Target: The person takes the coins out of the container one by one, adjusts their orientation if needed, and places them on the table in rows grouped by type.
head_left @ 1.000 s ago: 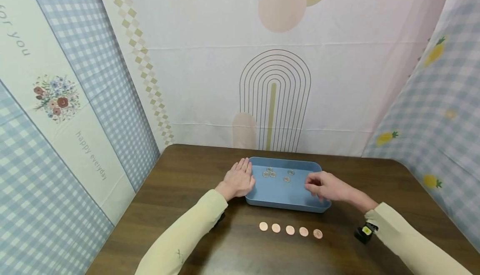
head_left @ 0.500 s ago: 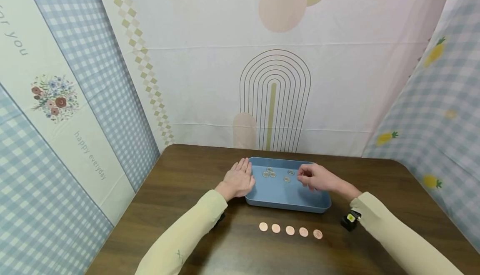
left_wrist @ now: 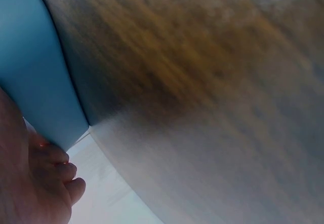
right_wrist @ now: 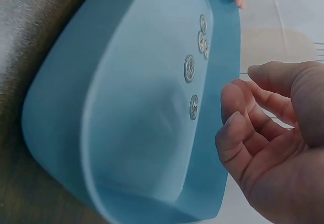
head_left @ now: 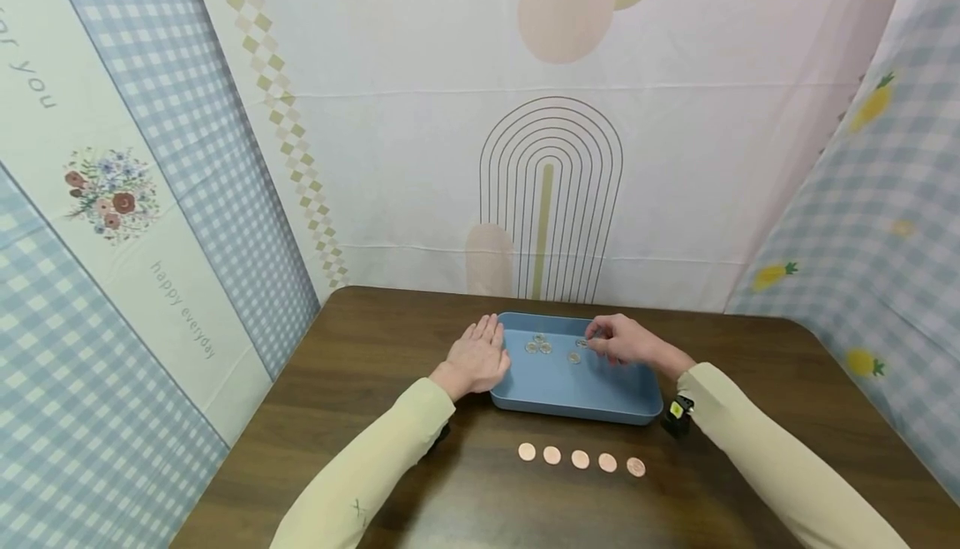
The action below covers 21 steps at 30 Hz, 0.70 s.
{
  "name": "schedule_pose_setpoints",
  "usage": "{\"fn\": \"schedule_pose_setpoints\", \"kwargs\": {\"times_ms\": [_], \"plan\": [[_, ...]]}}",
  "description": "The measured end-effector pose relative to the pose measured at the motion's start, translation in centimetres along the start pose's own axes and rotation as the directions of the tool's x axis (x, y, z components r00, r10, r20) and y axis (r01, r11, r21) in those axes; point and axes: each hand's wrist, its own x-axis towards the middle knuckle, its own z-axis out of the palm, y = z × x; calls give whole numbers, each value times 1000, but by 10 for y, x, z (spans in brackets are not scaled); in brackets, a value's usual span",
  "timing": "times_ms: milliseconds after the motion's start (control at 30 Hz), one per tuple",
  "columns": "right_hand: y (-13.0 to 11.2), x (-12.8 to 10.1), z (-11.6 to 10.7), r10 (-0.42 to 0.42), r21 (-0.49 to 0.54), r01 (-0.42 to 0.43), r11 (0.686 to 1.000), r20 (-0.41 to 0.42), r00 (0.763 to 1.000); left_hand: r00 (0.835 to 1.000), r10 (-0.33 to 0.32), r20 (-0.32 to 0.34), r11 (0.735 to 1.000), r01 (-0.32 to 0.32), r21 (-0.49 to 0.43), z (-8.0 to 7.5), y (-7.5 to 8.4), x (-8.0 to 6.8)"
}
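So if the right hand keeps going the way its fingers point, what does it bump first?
Probably the nearest silver coin in the blue tray. The right hand hovers over the tray, fingers curled and empty; height above the coin is hard to judge.

Legible lettering appears only on the striped backdrop panel (head_left: 135,224), well to the left of the left hand (head_left: 476,359): "happy everyday" in slanted grey script below a printed flower bouquet, and, higher up, the cut-off fragment "r you"
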Motion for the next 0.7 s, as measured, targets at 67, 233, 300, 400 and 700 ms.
{"fn": "schedule_pose_setpoints", "kwargs": {"times_ms": [67, 233, 300, 400, 700], "plan": [[1, 4, 1, 17, -10, -17, 1000, -4, 1000, 1000, 0, 3, 1000, 0, 3, -1, 0, -1], [2, 11, 7, 55, -41, -55, 998, 11, 998, 1000, 3, 6, 1000, -4, 11, -1, -1, -4], [3, 13, 8, 76, -52, -75, 996, 23, 997, 1000, 8, 4, 1000, -8, 11, 1, -1, -5], [4, 13, 10, 108, -75, -106, 992, 31, 994, 1000, 15, 5, 1000, -15, 8, 2, -1, -6], [7, 21, 11, 145, -121, -136, 983, 70, 987, 1000, 26, 4, 1000, -26, 17, 0, -2, -10]]}}
